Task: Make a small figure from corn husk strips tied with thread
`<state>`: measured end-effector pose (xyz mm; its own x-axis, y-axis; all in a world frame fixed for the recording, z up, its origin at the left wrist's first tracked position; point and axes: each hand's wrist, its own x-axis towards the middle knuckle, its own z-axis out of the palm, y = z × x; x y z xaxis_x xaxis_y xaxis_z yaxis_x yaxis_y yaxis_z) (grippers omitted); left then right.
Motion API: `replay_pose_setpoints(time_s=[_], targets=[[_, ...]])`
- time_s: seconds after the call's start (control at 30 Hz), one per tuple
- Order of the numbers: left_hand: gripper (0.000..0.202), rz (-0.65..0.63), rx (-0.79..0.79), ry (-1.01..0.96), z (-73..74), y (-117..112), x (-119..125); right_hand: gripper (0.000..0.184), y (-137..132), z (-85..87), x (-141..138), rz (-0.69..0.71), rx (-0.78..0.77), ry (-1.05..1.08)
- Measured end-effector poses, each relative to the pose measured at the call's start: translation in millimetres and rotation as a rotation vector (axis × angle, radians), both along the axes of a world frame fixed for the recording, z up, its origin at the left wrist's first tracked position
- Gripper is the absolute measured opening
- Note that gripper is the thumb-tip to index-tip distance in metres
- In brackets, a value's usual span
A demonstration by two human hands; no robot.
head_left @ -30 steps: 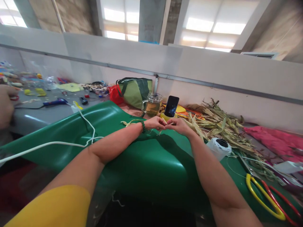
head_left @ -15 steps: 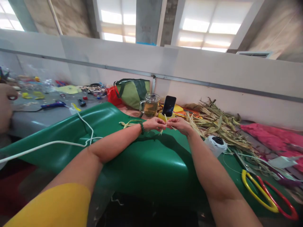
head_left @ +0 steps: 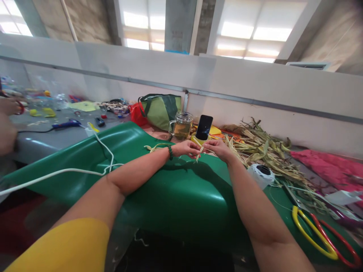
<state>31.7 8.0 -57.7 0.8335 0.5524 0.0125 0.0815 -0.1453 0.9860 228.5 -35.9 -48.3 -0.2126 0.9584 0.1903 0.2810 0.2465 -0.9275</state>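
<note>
My left hand (head_left: 187, 148) and my right hand (head_left: 217, 147) meet over the green sheet (head_left: 170, 189), fingers pinched together. Between them they hold a thin pale leaf strip (head_left: 200, 148), which hangs slightly below the fingertips. A green bead bracelet (head_left: 170, 152) circles my left wrist. Another pale leaf strip (head_left: 154, 147) lies on the sheet just behind my left forearm. A black phone (head_left: 204, 127) stands propped directly behind my hands.
A glass mug of tea (head_left: 181, 125) and a green bag (head_left: 160, 108) stand behind. Dried leaves (head_left: 263, 149) are piled at right, beside a white thread spool (head_left: 261, 174), yellow and red scissors (head_left: 320, 232) and pink cloth (head_left: 326, 166). A white cable (head_left: 70, 172) crosses left. Another person's hand (head_left: 7, 126) is at far left.
My hands have stayed pinched together while working the leaf strip; its end now points down between them. The other person's hand at left has shifted slightly.
</note>
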Motion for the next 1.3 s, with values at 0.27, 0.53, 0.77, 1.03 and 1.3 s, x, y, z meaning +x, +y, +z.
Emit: replay_pose_setpoints(time_s=[0.27,0.53,0.77,1.03,1.3], targets=[[0.039,0.055,0.128,-0.054,4.3,-5.0,0.1,0.045,-6.7,5.8,-7.0,-0.03,-0.004,0.01],[0.038,0.124,0.283,-0.185,-5.8,-5.8,11.9,0.048,-4.6,6.0,-12.6,-0.044,-0.077,0.109],[0.05,0.067,0.15,-0.018,-0.6,-4.1,4.2,0.047,-2.7,2.7,-11.8,-0.08,-0.053,0.085],[0.063,0.228,0.152,0.023,0.5,14.3,-4.4,0.04,-6.5,6.0,-10.2,0.0,0.001,-0.14],[0.049,0.379,0.298,0.067,-0.9,29.6,-9.8,0.033,4.2,-17.4,-7.3,0.047,0.046,-0.504]])
